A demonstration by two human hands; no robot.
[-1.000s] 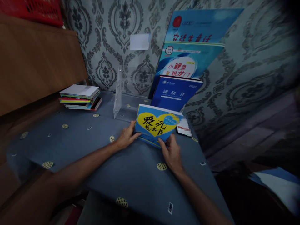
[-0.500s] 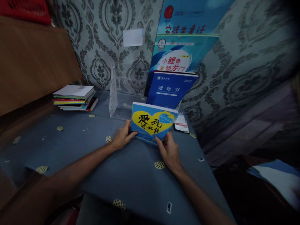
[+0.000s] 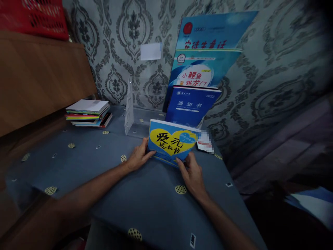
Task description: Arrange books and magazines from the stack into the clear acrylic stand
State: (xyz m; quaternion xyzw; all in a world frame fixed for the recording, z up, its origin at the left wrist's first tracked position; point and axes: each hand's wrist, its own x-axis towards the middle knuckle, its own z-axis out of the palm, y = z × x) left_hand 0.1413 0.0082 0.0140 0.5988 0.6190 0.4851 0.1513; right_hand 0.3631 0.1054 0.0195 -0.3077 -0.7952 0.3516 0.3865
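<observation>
Between my two hands a blue book (image 3: 170, 140) with a yellow heart on its cover is held up, its face tilted towards me. My left hand (image 3: 139, 156) grips its lower left corner, thumb in front and fingers behind. My right hand (image 3: 192, 172) holds the lower right side in the same way, fingertips partly hidden behind the book. Just beyond it stands a clear tiered rack (image 3: 129, 113). On the rack's right side lean a dark blue booklet (image 3: 192, 106), a teal book (image 3: 208, 66) and a taller blue book (image 3: 221, 29) at the back.
A stack of books (image 3: 88, 113) lies at the table's left rear. A phone-like object (image 3: 205, 143), partly blurred out, lies right of the held book. The patterned cloth covers the table (image 3: 111, 194). A wooden cabinet (image 3: 44, 76) carries a red basket (image 3: 36, 19). Patterned wallpaper is behind.
The view has tilted up slightly, so everything sits lower and a little to the right. Both hands keep the same hold on the book.
</observation>
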